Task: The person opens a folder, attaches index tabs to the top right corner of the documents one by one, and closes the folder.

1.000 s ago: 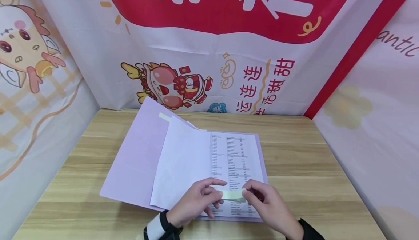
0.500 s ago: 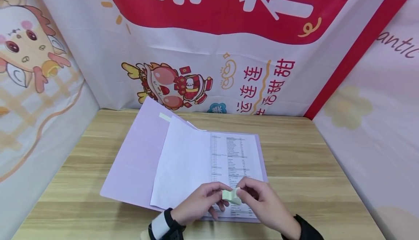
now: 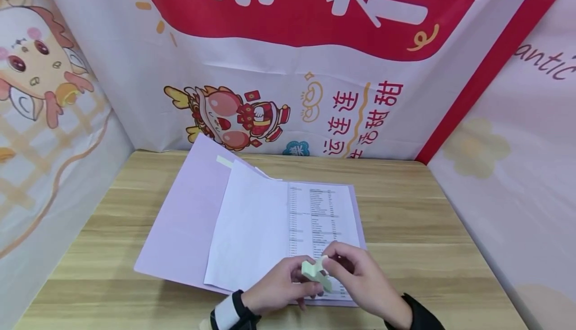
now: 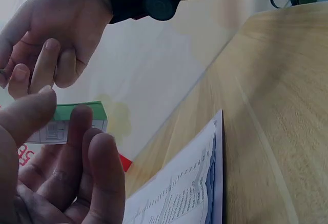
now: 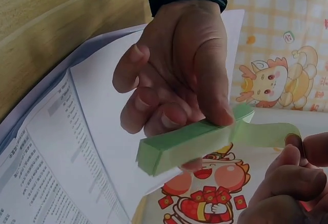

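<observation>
paper pad point(image 5: 182, 149) sits pinched in the left grip point(image 3: 281, 281); right grip point(image 3: 360, 272) pinches its green strip point(image 5: 266, 134).

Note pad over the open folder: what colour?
The note pad is light green; best in the right wrist view.

Sticky pad point(image 5: 179, 149): pale green, darker green on one long face; in left wrist view, whitish face with dark barcode pattern. Folder point(image 3: 175, 230): plain lilac; strip point(image 3: 224, 161) at its 11 o'clock, pale green. Sheets point(image 3: 333, 217): white, dark printed lines, grey bands. Counter point(image 3: 427, 250): tan, brown wood-grain streaks. Backdrop point(image 3: 157, 60), 12 o'clock: white, red block, white and red characters. Cloth point(image 3: 20, 175), 9 o'clock: orange-tan checks on white. Sleeve point(image 3: 414, 312), 5 o'clock: black.
</observation>
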`<state>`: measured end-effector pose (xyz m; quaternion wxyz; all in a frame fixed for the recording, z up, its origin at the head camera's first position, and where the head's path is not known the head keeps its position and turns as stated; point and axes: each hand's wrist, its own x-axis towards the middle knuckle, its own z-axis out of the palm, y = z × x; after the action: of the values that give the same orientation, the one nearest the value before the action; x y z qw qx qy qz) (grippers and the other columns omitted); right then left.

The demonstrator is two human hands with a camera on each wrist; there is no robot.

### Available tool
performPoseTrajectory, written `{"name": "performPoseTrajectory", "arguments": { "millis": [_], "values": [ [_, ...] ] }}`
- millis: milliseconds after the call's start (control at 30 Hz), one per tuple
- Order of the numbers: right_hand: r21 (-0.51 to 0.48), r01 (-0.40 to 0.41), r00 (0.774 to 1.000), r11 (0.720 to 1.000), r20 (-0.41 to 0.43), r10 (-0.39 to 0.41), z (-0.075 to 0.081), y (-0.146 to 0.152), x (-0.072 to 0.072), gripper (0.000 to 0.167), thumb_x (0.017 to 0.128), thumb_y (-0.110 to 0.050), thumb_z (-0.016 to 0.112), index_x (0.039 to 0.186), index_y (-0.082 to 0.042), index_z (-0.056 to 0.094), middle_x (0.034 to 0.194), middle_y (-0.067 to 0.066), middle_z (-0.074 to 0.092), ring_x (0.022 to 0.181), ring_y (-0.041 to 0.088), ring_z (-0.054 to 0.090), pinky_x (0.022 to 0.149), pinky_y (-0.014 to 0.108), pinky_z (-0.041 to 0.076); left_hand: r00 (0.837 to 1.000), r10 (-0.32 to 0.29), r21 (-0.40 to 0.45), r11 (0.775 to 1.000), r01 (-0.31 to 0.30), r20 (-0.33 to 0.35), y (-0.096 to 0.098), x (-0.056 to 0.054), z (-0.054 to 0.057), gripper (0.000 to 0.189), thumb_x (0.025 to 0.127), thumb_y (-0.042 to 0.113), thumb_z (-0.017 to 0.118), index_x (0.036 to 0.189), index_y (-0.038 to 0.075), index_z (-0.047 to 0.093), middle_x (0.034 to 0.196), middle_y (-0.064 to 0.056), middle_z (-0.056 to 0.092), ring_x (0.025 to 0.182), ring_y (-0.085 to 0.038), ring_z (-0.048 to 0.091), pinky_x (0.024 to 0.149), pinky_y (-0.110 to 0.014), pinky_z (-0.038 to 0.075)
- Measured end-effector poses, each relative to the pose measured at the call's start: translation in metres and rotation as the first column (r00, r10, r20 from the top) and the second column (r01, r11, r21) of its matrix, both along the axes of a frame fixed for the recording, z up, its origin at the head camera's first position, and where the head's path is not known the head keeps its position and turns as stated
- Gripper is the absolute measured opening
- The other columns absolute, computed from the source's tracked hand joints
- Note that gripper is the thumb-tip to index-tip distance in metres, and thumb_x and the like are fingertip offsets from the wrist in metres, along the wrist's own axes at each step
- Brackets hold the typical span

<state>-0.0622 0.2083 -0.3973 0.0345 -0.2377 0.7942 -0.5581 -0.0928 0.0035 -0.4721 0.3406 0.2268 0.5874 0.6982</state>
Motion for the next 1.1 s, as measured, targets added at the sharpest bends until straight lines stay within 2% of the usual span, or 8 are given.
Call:
{"name": "performPoseTrajectory", "arguments": {
  "millis": [167,400,500,667,900,1100],
  "values": [
    [0.010,0.027,0.999,1.000,0.020,-0.027,-0.0006,0.0029,0.0005,0.013,0.103,-0.006,0.057,0.093,-0.007,0.065,0.085,-0.003,0.058,0.072,0.004,0.053,0.063,0.024,0.049,0.997,0.070,-0.006,0.998,-0.070,-0.016,-0.0014,-0.0001,0.0027,0.024,0.095,0.015,0.072,0.111,0.000,0.062,0.090,-0.003,0.071,0.076,-0.015,0.064,0.054,-0.023,0.053],
    [0.027,0.099,0.995,0.995,0.029,-0.100,-0.0059,0.0083,0.0007,0.013,0.102,-0.005,0.059,0.091,-0.007,0.065,0.082,-0.001,0.057,0.070,0.006,0.052,0.061,0.025,0.047,0.989,0.128,-0.003,0.992,-0.129,-0.074,-0.0015,0.0004,0.0060,0.026,0.093,0.014,0.074,0.112,0.001,0.062,0.085,-0.004,0.069,0.057,-0.009,0.057,0.052,-0.020,0.051],
    [0.033,0.115,0.993,0.993,0.021,-0.115,-0.0072,0.0088,0.0005,0.012,0.101,-0.005,0.060,0.091,-0.007,0.065,0.081,-0.003,0.056,0.070,0.006,0.052,0.061,0.025,0.047,0.976,0.168,-0.016,0.985,-0.172,-0.135,-0.0009,0.0011,0.0065,0.026,0.092,0.015,0.076,0.109,0.002,0.062,0.083,0.000,0.066,0.052,-0.007,0.054,0.050,-0.019,0.049],
    [0.046,0.118,0.992,0.992,0.038,-0.120,-0.0066,0.0080,-0.0004,0.012,0.101,-0.007,0.060,0.092,-0.010,0.066,0.082,-0.003,0.058,0.070,0.006,0.053,0.062,0.025,0.048,0.954,0.223,-0.017,0.973,-0.231,-0.202,-0.0004,0.0021,0.0051,0.024,0.091,0.016,0.078,0.097,0.001,0.060,0.080,0.003,0.062,0.055,-0.003,0.053,0.051,-0.017,0.046],
    [0.054,0.118,0.992,0.992,0.041,-0.120,-0.0063,0.0063,-0.0011,0.012,0.101,-0.009,0.062,0.091,-0.010,0.067,0.081,-0.004,0.058,0.069,0.004,0.052,0.061,0.024,0.047,0.941,0.237,0.020,0.971,-0.239,-0.242,-0.0001,0.0002,0.0034,0.024,0.090,0.014,0.077,0.089,0.002,0.056,0.081,0.001,0.062,0.060,-0.004,0.052,0.052,-0.016,0.043],
    [0.051,0.120,0.992,0.992,0.040,-0.122,-0.0043,0.0061,-0.0018,0.012,0.101,-0.008,0.062,0.090,-0.010,0.067,0.081,-0.003,0.059,0.068,0.004,0.050,0.058,0.024,0.046,0.950,0.227,0.028,0.974,-0.226,-0.214,0.0004,-0.0019,0.0046,0.024,0.090,0.011,0.074,0.088,-0.001,0.053,0.090,-0.005,0.070,0.067,-0.005,0.057,0.054,-0.017,0.043]
  ]
}}
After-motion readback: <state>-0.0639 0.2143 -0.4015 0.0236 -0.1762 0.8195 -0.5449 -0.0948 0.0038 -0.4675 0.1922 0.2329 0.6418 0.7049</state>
